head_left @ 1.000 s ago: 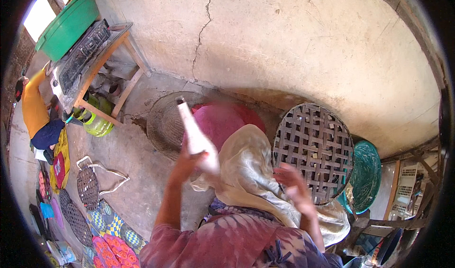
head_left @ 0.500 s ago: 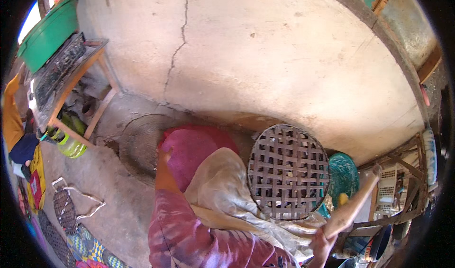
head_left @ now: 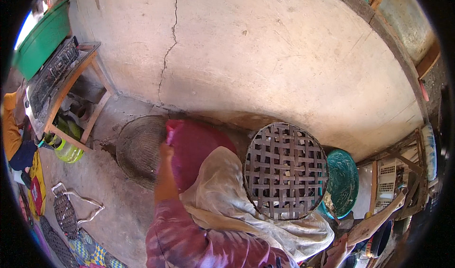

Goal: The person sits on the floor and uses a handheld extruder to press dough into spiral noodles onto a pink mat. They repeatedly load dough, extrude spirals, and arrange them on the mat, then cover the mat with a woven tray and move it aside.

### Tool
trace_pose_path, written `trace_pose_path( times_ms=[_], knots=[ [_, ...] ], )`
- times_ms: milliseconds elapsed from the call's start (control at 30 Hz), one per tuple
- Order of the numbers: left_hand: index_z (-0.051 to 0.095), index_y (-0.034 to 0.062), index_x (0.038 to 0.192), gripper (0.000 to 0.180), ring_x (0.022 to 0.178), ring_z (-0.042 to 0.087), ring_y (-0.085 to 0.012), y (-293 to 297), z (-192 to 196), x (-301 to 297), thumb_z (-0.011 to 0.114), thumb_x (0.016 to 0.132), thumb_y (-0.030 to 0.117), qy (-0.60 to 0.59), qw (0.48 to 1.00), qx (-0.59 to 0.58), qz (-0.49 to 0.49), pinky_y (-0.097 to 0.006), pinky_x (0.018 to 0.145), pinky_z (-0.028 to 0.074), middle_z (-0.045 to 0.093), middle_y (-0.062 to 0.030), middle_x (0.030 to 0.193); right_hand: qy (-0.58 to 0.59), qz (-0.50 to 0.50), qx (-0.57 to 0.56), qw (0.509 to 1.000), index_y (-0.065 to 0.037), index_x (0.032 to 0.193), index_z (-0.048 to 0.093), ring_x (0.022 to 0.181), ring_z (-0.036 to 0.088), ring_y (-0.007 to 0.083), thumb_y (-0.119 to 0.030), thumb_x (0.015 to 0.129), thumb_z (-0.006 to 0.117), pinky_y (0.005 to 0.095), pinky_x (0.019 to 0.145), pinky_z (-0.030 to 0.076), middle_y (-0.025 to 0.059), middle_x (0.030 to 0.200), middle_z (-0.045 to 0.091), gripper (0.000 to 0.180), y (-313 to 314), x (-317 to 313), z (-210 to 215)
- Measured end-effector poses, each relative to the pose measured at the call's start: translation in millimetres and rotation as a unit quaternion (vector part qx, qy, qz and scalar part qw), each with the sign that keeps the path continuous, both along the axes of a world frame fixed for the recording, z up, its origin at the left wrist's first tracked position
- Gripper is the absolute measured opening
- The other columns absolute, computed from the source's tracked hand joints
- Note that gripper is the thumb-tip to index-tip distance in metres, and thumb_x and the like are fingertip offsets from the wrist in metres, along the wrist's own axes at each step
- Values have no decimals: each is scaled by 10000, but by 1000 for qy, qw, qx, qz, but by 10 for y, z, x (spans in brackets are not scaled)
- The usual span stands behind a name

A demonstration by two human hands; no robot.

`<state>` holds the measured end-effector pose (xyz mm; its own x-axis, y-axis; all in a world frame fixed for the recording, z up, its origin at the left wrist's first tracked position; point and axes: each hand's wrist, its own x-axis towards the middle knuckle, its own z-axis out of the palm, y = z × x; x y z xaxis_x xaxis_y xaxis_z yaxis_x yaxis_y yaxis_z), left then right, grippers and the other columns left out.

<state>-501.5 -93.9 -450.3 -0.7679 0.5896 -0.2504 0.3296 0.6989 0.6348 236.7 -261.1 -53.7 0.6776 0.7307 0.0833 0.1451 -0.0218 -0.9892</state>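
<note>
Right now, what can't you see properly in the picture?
All in the head view:
Left hand: its fingertips are lost in a blurred fold of the magenta cloth.
Right hand: blurred near the lower edge, so its exact grip on the long tapered object is unclear.
Anything under the cream cloth: covered by it.
Inside of the round woven basket: mostly hidden by its slats.
Co-worker: cut off by the dark left rim.
</note>
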Motion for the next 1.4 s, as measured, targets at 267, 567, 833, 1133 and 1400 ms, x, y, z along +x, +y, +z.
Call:
trace_pose_path(
  times_ms=[267,567,833,1133,1400],
  knots=[
    [662,31,1177,445,908,651,-280,-625,-26,50,678,873,355,-306,951,26,-14,-413,782,507,706,-116,1022,19,95,45,994,-23,1360,421,565,421,28,-149,897,668,178,511,388,-25,723,470,539,352,-115,-186],
    [642,151,1235,466,1211,525,-463,-408,-22,1477,681,849,409,288,956,-46,-39,-524,977,466,476,-202,1423,14,88,27,996,-37,1302,467,558,406,31,-187,906,672,178,501,352,-24,727,463,470,309,1,-203],
    [486,134,1381,788,1269,499,-419,-294,-262,1016,773,735,483,-37,996,46,63,-492,1021,439,467,-235,1414,30,95,8,995,-45,1317,458,561,409,35,-192,910,674,186,508,358,-28,735,472,484,298,-151,-211],
    [524,114,1348,790,1255,518,-371,27,144,1000,815,693,445,90,985,-148,-22,-440,1052,421,545,-239,1332,21,94,22,995,-46,1325,456,564,410,37,-191,912,674,191,515,363,-28,739,477,489,544,-273,-149],
    [558,102,1317,599,1208,539,-378,115,-187,763,740,769,262,-45,995,2,-92,-439,1027,433,584,-238,1270,16,77,29,997,-44,1333,454,566,411,37,-189,913,673,193,519,366,-27,742,481,496,664,-278,-99]
  ],
)
